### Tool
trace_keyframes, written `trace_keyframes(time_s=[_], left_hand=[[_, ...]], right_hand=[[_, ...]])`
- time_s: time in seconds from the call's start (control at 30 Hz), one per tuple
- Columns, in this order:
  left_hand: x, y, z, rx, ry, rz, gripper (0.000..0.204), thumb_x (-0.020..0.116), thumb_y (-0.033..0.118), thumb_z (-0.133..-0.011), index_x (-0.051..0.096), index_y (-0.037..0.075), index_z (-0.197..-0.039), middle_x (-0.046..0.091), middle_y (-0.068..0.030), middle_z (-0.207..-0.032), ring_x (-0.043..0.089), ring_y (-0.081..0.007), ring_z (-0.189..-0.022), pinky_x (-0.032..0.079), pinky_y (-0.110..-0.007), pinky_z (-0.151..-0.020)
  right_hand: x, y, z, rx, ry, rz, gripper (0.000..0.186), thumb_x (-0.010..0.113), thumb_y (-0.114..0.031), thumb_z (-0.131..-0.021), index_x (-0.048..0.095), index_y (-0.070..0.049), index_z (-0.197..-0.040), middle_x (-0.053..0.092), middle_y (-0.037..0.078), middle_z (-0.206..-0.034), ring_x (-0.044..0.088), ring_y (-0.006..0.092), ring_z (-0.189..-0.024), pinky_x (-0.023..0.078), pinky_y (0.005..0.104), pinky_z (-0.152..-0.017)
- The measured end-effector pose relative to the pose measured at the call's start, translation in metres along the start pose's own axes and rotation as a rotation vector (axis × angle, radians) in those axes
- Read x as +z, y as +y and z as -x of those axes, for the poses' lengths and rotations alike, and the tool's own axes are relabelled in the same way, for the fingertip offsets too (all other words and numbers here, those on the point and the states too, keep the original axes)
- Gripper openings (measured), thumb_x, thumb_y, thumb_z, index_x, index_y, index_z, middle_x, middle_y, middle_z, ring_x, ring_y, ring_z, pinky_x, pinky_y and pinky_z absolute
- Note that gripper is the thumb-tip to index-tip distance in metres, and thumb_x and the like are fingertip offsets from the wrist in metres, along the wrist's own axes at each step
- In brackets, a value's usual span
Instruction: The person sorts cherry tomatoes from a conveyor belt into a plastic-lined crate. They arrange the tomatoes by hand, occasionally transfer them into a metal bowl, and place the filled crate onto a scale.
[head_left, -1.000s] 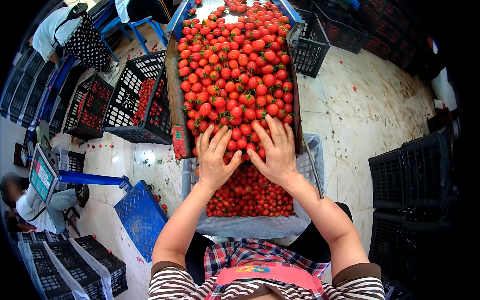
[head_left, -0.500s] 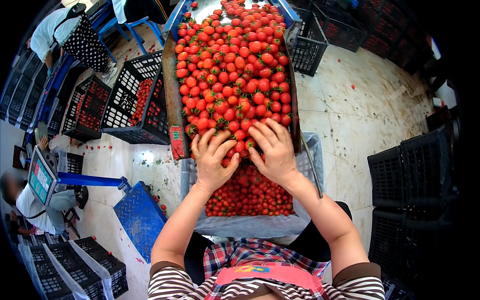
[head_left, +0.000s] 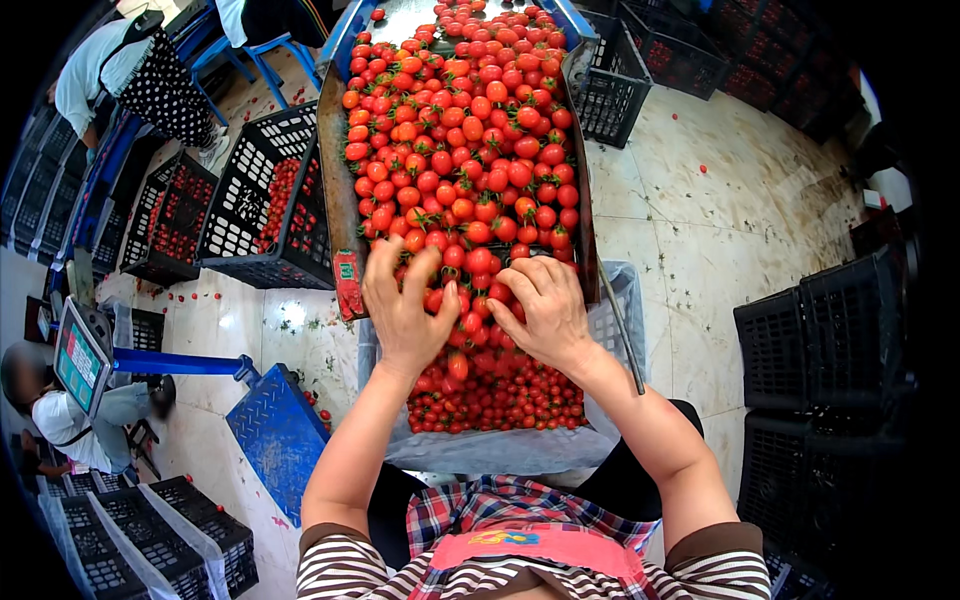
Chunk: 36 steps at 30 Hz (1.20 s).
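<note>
Many small red cherry tomatoes point(head_left: 465, 150), some with green calyxes, fill a sloping metal chute point(head_left: 335, 190) in front of me. My left hand point(head_left: 408, 310) is at the left of the chute's lower end, fingers spread and curved over the tomatoes. At the right of that end my right hand point(head_left: 548, 312) also has its fingers apart, resting against the fruit. Tomatoes pass between both hands and drop, slightly blurred, into a crate with a pale plastic liner point(head_left: 500, 455). Inside this crate lies a heap of smaller-looking tomatoes point(head_left: 500, 395).
Black crates point(head_left: 225, 220) with tomatoes stand left of the chute; another crate point(head_left: 612, 95) is at its right. A blue platform scale point(head_left: 275, 435) sits at my left. Stacked black crates point(head_left: 775, 355) line the right. A thin rod point(head_left: 622, 330) slants beside the chute. Two people are at left.
My left hand has shifted slightly left and its fingers have spread wider. My right hand has moved slightly down. Tomatoes have slid down the chute, and several are falling between my hands.
</note>
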<state>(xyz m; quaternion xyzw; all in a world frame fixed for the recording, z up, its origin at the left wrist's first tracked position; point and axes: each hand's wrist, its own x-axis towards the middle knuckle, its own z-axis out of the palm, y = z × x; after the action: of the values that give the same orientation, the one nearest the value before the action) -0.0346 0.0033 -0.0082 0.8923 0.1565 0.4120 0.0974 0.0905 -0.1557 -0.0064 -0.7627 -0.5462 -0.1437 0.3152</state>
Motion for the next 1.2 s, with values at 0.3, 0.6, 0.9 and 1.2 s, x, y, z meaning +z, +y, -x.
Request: trace_keyframes(time_s=[0.3,0.6,0.9,1.2], left_hand=[[0.004,0.0,0.008,-0.094,-0.161,0.043,0.046,0.073,0.03,-0.075,0.061,0.017,-0.118,0.048,-0.008,-0.131,0.039,-0.0319,-0.125,0.03,-0.048,-0.106],[0.005,0.002,-0.008,-0.077,-0.173,-0.057,0.052,0.073,0.029,-0.075,0.06,0.009,-0.122,0.036,-0.0176,-0.146,0.023,-0.0456,-0.138,0.028,-0.053,-0.11],[0.003,0.0,-0.011,0.011,0.012,-0.001,0.048,0.074,0.014,-0.074,0.06,0.009,-0.119,0.042,-0.0202,-0.138,0.04,-0.039,-0.126,0.035,-0.048,-0.103],[0.041,0.019,-0.05,-0.007,-0.211,-0.015,0.051,0.073,0.046,-0.073,0.065,0.02,-0.116,0.053,-0.0106,-0.13,0.043,-0.0336,-0.125,0.032,-0.049,-0.098]], right_hand=[[-0.002,0.008,0.001,-0.043,-0.072,0.02,0.038,0.076,-0.032,-0.075,0.061,-0.008,-0.101,0.058,0.008,-0.105,0.054,0.0261,-0.103,0.041,0.041,-0.09],[0.003,0.005,0.006,-0.053,-0.133,-0.049,0.062,0.071,-0.042,-0.081,0.055,-0.006,-0.128,0.055,0.016,-0.126,0.047,0.0289,-0.124,0.027,0.0535,-0.108],[-0.003,0.008,-0.002,-0.013,0.044,-0.035,0.03,0.072,-0.028,-0.08,0.065,-0.005,-0.098,0.059,0.011,-0.104,0.054,0.0292,-0.105,0.037,0.0461,-0.098],[0.007,0.009,0.001,0.12,0.194,-0.127,0.06,0.067,-0.025,-0.086,0.043,-0.002,-0.136,0.032,0.026,-0.144,0.03,0.0441,-0.134,0.028,0.0516,-0.109]])
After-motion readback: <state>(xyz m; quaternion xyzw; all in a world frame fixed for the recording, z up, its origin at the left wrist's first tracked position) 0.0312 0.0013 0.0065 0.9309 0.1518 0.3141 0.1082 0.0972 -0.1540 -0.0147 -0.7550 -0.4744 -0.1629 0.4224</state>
